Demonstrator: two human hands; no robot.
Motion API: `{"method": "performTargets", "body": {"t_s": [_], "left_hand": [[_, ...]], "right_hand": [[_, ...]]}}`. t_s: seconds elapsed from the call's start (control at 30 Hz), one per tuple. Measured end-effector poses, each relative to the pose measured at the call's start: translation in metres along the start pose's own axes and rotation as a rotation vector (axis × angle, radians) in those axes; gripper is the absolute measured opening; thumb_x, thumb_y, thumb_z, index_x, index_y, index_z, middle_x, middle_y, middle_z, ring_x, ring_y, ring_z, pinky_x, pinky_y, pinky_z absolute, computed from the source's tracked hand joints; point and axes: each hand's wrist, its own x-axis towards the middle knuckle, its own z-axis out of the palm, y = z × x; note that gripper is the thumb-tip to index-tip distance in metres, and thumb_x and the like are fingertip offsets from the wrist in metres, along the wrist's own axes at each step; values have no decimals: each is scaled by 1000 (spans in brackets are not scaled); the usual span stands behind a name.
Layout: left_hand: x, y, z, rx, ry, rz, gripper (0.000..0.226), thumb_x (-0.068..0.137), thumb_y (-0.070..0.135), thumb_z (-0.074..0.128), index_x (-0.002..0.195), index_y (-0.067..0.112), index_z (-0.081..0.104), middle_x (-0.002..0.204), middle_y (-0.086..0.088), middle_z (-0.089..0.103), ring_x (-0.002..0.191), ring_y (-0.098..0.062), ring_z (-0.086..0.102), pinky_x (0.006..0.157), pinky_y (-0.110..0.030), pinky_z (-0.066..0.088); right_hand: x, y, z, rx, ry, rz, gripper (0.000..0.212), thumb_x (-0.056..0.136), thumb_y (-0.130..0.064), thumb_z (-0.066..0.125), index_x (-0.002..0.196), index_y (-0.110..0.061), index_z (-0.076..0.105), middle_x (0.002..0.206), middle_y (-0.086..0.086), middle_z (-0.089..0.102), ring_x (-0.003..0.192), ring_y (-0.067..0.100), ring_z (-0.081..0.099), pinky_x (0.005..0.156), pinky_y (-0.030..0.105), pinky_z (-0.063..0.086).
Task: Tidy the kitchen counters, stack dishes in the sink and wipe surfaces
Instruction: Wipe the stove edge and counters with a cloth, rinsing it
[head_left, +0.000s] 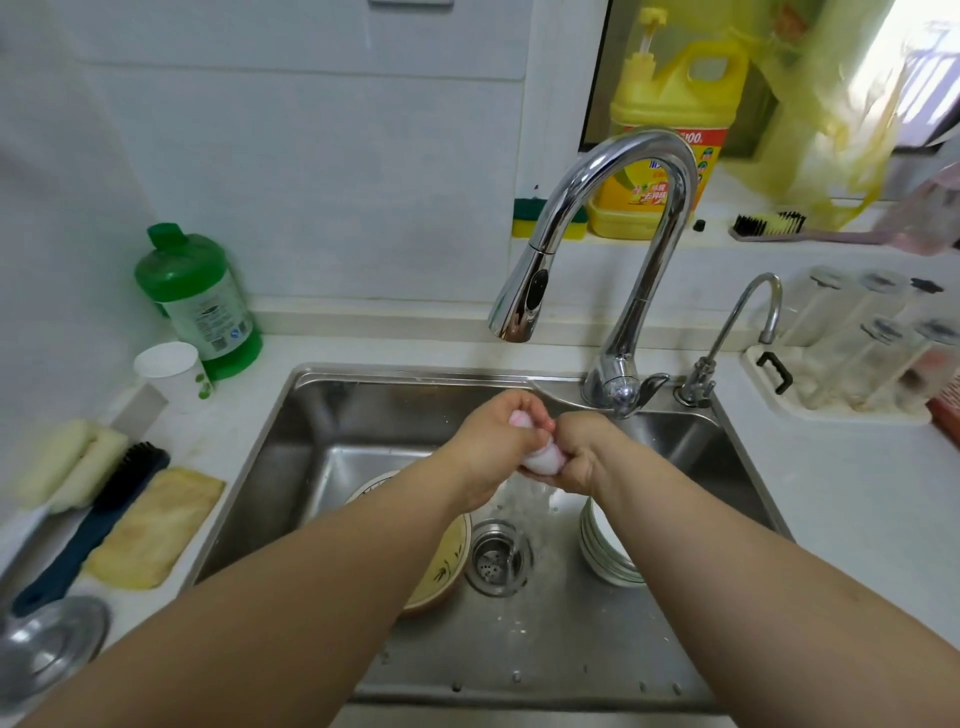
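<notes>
Over the steel sink (675, 447), both my hands wring a small pink-and-white cloth (543, 457). My left hand (498, 441) grips one end and my right hand (584, 452) grips the other, twisted tight between them. Water runs down from the cloth toward the drain (497, 557). In the basin, a yellow-rimmed bowl (441, 561) lies left of the drain, partly under my left forearm. A stack of white plates (602, 551) stands to the right of the drain, partly under my right forearm.
A chrome faucet (623, 234) arches over the sink, with a small tap (737, 332) beside it. On the left counter are a green bottle (200, 296), paper cup (171, 374), brush (98, 514), yellow cloth (156, 525) and metal lid (47, 644). A glass rack (857, 353) stands right.
</notes>
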Motion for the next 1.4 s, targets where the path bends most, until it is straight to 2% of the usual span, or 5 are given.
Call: {"method": "performTargets", "body": {"t_s": [0.17,0.43,0.6,1.07,1.4], "left_hand": [[-3,12,-24,96,-139,-248,44,84,-10,56,124,8,53,122,-11,61,106,-22,60,91,-32,51],[1,21,-37,388,-72,-459,24,80,3,64,102,4,56,77,-10,60,62,-14,60,52,-20,51],[-2,25,-53,74,-192,-625,18,80,13,50,94,3,56,69,-5,60,50,-10,52,45,-15,42],[-10,32,-19,1215,-177,-34,20,85,13,57,104,12,62,102,-6,64,85,-22,57,72,-29,44],[-13,22,-12,1443,67,284,20,82,16,56,84,25,39,77,5,50,74,-20,47,61,-30,36]], "right_hand": [[0,0,4,-191,79,-337,13,98,-10,49,86,-9,56,76,13,59,66,24,59,64,35,50],[-32,-2,5,-359,-175,-558,34,89,5,42,108,-16,62,99,7,56,79,16,52,64,22,45],[-37,-2,-4,-1443,-256,-884,72,76,3,61,139,-27,43,155,1,23,139,17,30,112,32,33],[-31,-6,7,-1712,-93,-744,14,82,-16,62,95,-14,64,92,4,64,82,22,57,67,25,41],[-34,-6,-11,-957,-310,-181,36,71,13,47,54,-14,32,39,-1,26,33,10,21,42,13,16]]}}
